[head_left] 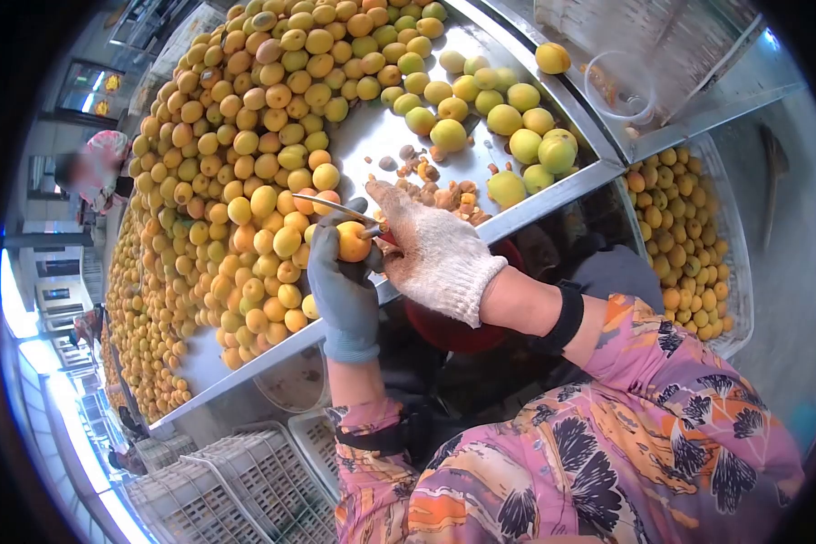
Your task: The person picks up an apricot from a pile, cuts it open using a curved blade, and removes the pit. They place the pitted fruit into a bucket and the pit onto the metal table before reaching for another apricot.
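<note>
My left hand [343, 290], in a grey glove, grips a yellow-orange apricot [354, 243] between thumb and fingers above the table's front edge. Closed around red-handled scissors [340, 208] is my right hand [435, 240], in a white knit glove with stained fingertips. One long blade points left over the apricot. A second metal part meets the fruit's right side; how deep it goes is hidden. The handles are mostly covered by the glove. Brown pits and torn fruit scraps [449, 198] lie just beyond my right hand.
A large apricot heap [272, 118] covers the left of the metal table [372, 136]. Greener apricots [503, 118] lie at right. A full crate [684, 236] stands right, white crates [236, 485] lower left. A clear plastic cup [620, 88] sits on the neighbouring surface. Another person [104, 168] is far left.
</note>
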`<state>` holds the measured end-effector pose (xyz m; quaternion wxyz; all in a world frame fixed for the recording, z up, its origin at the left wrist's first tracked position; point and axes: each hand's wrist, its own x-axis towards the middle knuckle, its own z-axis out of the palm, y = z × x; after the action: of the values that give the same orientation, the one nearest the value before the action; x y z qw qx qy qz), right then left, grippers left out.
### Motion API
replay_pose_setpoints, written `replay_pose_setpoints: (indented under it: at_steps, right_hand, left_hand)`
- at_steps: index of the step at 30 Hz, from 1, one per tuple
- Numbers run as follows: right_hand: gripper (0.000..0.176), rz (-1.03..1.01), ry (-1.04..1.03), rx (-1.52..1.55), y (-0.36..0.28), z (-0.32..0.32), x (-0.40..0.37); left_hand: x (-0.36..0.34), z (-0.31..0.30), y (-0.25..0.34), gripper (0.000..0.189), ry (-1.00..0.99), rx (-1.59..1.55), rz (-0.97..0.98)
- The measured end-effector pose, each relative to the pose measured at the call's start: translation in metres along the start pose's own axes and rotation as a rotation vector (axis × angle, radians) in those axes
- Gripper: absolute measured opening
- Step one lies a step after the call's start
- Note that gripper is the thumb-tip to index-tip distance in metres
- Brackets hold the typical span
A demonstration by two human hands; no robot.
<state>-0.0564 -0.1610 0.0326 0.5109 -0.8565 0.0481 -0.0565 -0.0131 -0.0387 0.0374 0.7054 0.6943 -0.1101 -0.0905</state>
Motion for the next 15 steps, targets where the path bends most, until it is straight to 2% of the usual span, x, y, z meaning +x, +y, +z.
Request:
replay_pose_setpoints:
  at_steps: [1, 3, 5, 6, 7, 9, 13, 15]
  right_hand:
    - [0.062, -0.001, 0.005, -0.006, 0.001, 0.002, 0.000]
    - [0.061, 0.016, 0.004, 0.046, 0.000, 0.003, -0.001]
    - [0.061, 0.034, 0.005, 0.099, -0.003, 0.005, -0.002]
    - [0.060, 0.031, 0.020, 0.115, -0.004, 0.005, -0.002]
    - [0.060, 0.028, 0.034, 0.132, -0.005, 0.006, -0.002]
    - [0.059, 0.032, 0.032, 0.107, -0.007, 0.008, -0.001]
    - [0.057, 0.002, 0.030, 0.000, -0.006, 0.013, -0.002]
    - [0.056, 0.009, 0.042, -0.007, -0.005, 0.017, -0.004]
  left_hand:
    - [0.000, 0.001, 0.000, 0.036, 0.069, -0.009, 0.006]
    - [0.001, -0.008, -0.005, 0.034, 0.052, 0.030, -0.032]
    - [0.006, -0.016, -0.024, 0.036, 0.074, 0.553, 0.313]
    - [0.006, -0.015, -0.028, 0.036, 0.139, 0.351, 0.248]
    - [0.007, -0.017, -0.035, 0.036, 0.144, 0.348, 0.246]
    - [0.007, -0.018, -0.041, 0.036, 0.255, 0.525, 0.374]
    - [-0.002, -0.013, -0.030, 0.036, 0.248, 0.456, 0.353]
    - [-0.004, -0.011, -0.029, 0.037, 0.285, 0.661, 0.502]
